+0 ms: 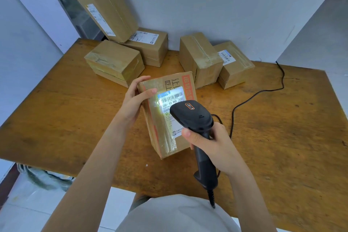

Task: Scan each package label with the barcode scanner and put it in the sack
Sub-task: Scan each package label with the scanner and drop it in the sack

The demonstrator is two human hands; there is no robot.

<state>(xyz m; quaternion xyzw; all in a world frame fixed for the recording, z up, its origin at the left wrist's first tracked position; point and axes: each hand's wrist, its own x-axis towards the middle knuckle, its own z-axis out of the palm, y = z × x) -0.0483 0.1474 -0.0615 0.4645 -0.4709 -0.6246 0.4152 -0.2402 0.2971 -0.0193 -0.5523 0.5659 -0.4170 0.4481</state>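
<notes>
Right hand (211,144) has its fingers wrapped around the black barcode scanner (195,118), aimed at the lit-up label (170,100). Left hand (134,98) grips the package (165,117) by its far corner, propped on the desk (75,115). Five more boxes (114,62) sit behind.

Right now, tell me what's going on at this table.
A person is scanning a parcel. The left hand steadies a taped box on the table, label up, while the right hand aims a black corded scanner at the label, which is lit by the scanner's light. Five more boxes wait at the back of the table, one leaning on another. Something that may be the sack lies on the floor off the table's left edge.
</notes>
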